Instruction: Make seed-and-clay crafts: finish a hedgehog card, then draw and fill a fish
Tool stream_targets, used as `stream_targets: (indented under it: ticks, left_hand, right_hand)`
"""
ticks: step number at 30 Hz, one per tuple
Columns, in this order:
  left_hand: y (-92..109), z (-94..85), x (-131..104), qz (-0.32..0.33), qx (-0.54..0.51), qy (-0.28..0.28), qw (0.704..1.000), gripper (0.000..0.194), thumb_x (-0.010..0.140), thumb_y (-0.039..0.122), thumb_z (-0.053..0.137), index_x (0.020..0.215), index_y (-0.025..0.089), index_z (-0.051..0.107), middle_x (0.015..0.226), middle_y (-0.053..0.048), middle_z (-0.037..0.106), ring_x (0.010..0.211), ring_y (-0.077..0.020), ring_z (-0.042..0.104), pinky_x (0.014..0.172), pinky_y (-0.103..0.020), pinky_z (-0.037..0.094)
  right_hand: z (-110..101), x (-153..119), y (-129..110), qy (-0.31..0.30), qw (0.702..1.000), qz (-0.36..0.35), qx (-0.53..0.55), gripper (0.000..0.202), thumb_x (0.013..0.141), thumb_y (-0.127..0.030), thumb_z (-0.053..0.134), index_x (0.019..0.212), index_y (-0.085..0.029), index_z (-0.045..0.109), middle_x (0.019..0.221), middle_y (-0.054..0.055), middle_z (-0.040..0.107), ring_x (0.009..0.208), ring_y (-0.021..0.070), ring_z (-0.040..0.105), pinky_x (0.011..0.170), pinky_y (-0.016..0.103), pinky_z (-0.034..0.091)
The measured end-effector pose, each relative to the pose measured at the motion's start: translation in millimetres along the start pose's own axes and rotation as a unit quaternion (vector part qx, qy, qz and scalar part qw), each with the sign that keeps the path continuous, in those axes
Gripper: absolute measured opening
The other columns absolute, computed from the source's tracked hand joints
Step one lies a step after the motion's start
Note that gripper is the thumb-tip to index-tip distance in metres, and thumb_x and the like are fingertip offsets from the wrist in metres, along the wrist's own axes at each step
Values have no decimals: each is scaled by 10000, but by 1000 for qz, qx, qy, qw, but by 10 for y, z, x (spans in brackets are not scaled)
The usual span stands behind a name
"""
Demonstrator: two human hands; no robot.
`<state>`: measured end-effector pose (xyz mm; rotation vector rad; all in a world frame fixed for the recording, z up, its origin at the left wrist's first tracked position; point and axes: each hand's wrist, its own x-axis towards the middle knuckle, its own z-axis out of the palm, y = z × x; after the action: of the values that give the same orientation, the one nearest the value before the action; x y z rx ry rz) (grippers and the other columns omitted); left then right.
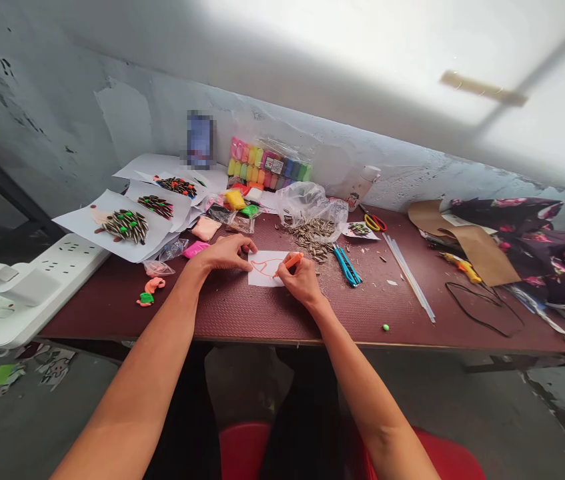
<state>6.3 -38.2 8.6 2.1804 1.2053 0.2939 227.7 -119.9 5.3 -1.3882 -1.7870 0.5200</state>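
A small white sheet of paper lies on the table in front of me, with an orange curved outline drawn on it. My right hand is closed round an orange marker, its tip down at the drawing. At the sheet's left edge rests my left hand, thumb and fingers apart, holding nothing. A pink clay packet is close beside the left wrist. Beyond the paper, to the right, spreads a pile of striped sunflower seeds, partly in a clear plastic bag.
Blue cutters, scissors and glue sticks lie right. A glue gun has a loose cord. Seed-and-clay hedgehogs stand on papers at left, near a power strip. Coloured clay packs lean on the wall.
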Motion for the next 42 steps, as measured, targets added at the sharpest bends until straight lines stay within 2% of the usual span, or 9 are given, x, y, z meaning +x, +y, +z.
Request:
stream_targets:
  ticks: [4, 8, 11, 19, 29, 33, 36, 42]
  left_hand:
    - [0, -4, 1, -2, 1, -1, 1000, 545, 627, 440, 739, 1125, 219, 717, 1152, -76, 696, 1012, -266, 617, 840, -331, 484]
    - [3, -9, 0, -2, 2, -6, 1000, 563, 630, 451, 728, 1136, 206, 712, 1164, -84, 691, 1027, -268, 614, 848, -331, 482]
    - [-10, -3, 4, -2, 5, -4, 1000, 567, 625, 454, 727, 1136, 208, 712, 1157, -81, 693, 1027, -268, 615, 848, -331, 482]
    - [-26, 7, 9, 0, -2, -2, 1000, 560, 625, 451, 720, 1132, 213, 715, 1133, -77, 692, 1013, -262, 619, 853, -328, 488]
    - [6, -6, -3, -10, 4, -7, 1000, 574, 625, 450, 722, 1146, 211, 711, 1156, -80, 687, 1029, -270, 614, 864, -336, 484]
    - [3, -9, -6, -5, 4, -5, 1000, 575, 625, 461, 720, 1142, 209, 711, 1150, -78, 688, 1029, -272, 615, 872, -338, 484]
    - [11, -12, -9, -10, 6, -7, 1000, 577, 623, 458, 720, 1146, 213, 711, 1156, -78, 686, 1033, -274, 613, 868, -336, 482]
    - [15, -12, -6, -10, 3, -14, 1000, 603, 629, 458, 704, 1170, 191, 703, 1173, -94, 678, 1045, -279, 605, 876, -342, 476]
  right_hand:
    - [-47, 16, 48, 7, 1000, 6, 3, 209, 749, -248, 500, 558, -228, 419, 515, -50, 415, 495, 96, 356, 516, 240, 296]
    - [-165, 10, 145, 84, 996, 33, -28, 208, 737, -252, 504, 555, -235, 403, 500, -56, 385, 480, 96, 342, 507, 245, 274]
    - [-222, -14, 192, 106, 992, 38, -47, 210, 740, -248, 514, 558, -235, 409, 501, -53, 400, 476, 99, 364, 507, 245, 278]
    - [-168, -39, 214, 81, 995, 23, -58, 197, 772, -275, 508, 585, -225, 470, 508, -50, 431, 478, 101, 385, 524, 245, 292]
    - [-167, -45, 185, 61, 996, 10, -63, 220, 773, -252, 508, 576, -230, 414, 525, -51, 434, 493, 98, 391, 561, 248, 315]
    - [-179, -34, 188, 85, 994, 19, -71, 244, 757, -231, 509, 560, -238, 365, 505, -63, 362, 473, 94, 348, 534, 250, 272]
    - [-179, -30, 187, 98, 992, 24, -76, 228, 758, -237, 511, 566, -235, 389, 500, -63, 370, 468, 95, 355, 531, 250, 269]
    - [-170, -41, 183, 76, 994, 22, -75, 231, 760, -256, 505, 564, -229, 387, 506, -64, 387, 476, 88, 365, 544, 241, 283]
